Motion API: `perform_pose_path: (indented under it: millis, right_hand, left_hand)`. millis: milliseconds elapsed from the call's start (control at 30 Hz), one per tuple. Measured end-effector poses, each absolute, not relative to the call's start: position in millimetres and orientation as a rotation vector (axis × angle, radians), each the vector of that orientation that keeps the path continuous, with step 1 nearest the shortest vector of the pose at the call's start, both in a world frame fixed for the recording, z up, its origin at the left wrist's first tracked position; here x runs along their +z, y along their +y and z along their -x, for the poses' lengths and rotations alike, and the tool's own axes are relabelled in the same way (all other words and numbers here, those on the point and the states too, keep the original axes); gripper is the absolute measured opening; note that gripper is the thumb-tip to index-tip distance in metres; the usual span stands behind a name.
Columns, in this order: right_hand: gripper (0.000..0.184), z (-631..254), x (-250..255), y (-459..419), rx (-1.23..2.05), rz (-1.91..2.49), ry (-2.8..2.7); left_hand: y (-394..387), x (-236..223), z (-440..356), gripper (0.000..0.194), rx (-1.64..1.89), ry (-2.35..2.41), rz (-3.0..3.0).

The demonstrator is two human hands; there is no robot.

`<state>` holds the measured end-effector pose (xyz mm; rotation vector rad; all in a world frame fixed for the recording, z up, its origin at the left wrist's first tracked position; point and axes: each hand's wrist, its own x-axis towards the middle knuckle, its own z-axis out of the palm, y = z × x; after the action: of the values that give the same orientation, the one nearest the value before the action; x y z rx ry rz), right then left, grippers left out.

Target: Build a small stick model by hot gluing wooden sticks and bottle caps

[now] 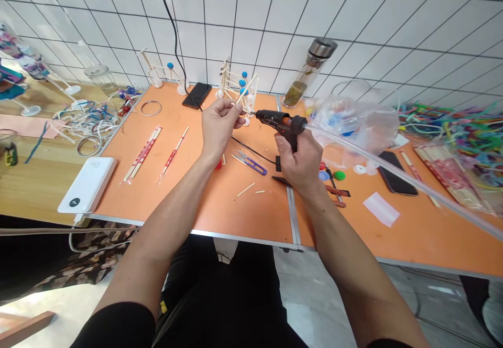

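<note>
My right hand (298,162) is wrapped around the grip of a black hot glue gun (275,120), its nozzle pointing left, and a long clear glue stick (393,177) runs out of its back end. My left hand (220,128) pinches a thin wooden stick (245,88) just beside the nozzle. Behind it stands a stick model with blue balls (236,83), though I can't quite tell whether the stick is joined to it. Left of the glue gun, on the orange worktop (243,217), lie paper-wrapped chopsticks (141,154); just below it are blue-handled scissors (251,163). Beyond it stands a glass bottle (310,73), and to its right are a clear plastic bag (356,125) and a black phone (396,177).
</note>
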<state>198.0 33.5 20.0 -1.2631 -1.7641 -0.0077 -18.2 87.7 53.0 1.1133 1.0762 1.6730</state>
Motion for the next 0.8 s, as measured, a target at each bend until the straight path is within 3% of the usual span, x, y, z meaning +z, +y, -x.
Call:
perform_pose_path:
  millis: [800]
  right_hand:
    - [0.056, -198.2, 20.6, 33.6, -0.038, 1.271, -1.754]
  left_hand:
    - [85.7, 52.0, 19.2, 0.030, 1.683, 1.075, -1.153]
